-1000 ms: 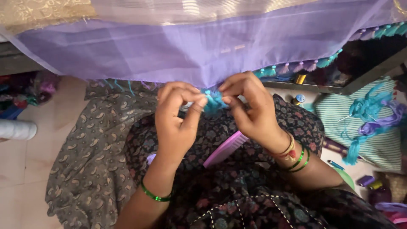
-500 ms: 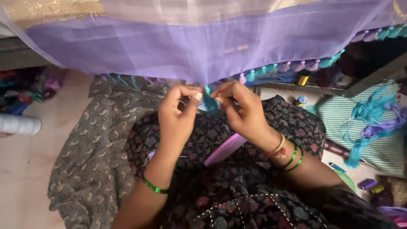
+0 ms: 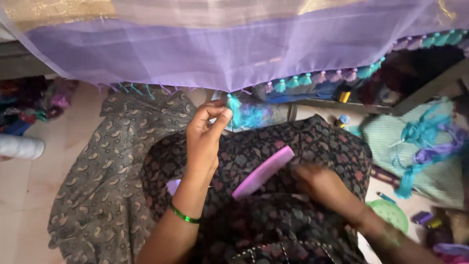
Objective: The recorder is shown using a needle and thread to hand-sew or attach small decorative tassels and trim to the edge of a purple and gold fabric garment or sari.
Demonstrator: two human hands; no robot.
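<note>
A sheer lilac cloth (image 3: 210,54) hangs across the top, its lower edge trimmed with teal and lilac tassels (image 3: 320,78). My left hand (image 3: 207,129) is raised at that edge and pinches a teal tassel (image 3: 234,107) between thumb and fingers. My right hand (image 3: 325,188) is down on my lap, blurred, beside the end of a pink comb (image 3: 264,172) that lies on my dark patterned dress. Whether the right hand touches or holds the comb is unclear.
A striped green cloth with teal and purple thread bundles (image 3: 420,146) lies at the right. A green round lid (image 3: 391,215) sits on the floor below it. A white roll (image 3: 19,146) is at the left. A grey patterned cloth (image 3: 102,186) spreads on the tiled floor.
My right hand has let go of the tassel and dropped to my lap next to the comb. My left hand still holds the tassel at the cloth's edge.
</note>
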